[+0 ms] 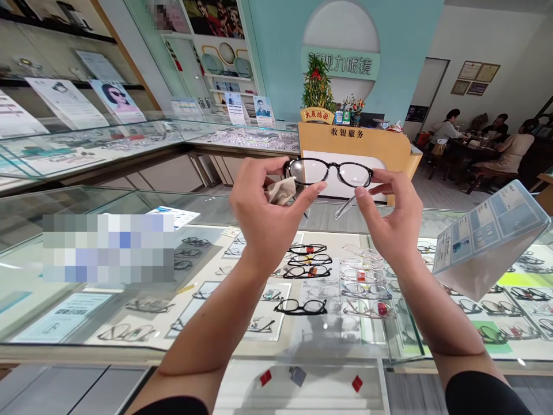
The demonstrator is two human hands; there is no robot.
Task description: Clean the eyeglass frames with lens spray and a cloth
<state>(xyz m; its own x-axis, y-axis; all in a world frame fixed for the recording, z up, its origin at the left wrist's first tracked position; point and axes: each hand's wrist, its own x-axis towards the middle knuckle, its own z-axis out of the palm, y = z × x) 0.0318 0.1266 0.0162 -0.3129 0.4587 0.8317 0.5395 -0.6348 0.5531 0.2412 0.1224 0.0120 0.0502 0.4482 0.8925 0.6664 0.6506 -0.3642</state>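
A pair of black-framed eyeglasses (333,167) is held up in front of me, above the glass display counter. My left hand (270,210) grips the frame's left end between thumb and fingers, with a beige cleaning cloth (281,191) bunched in the same hand. At the other end, my right hand (393,213) pinches the rim near the hinge. One temple with a clear tip (345,207) hangs down by the right thumb. Below, on the counter, lie a single black pair (301,306) and a column of black eyeglasses (307,271).
Clear-framed glasses (366,290) lie to the right of the black ones. A folded card stand (492,236) rises at the right, and a white tray (305,397) with small red and grey pieces sits nearest me. Beyond stands a wooden cashier desk (354,144); people sit at a far table.
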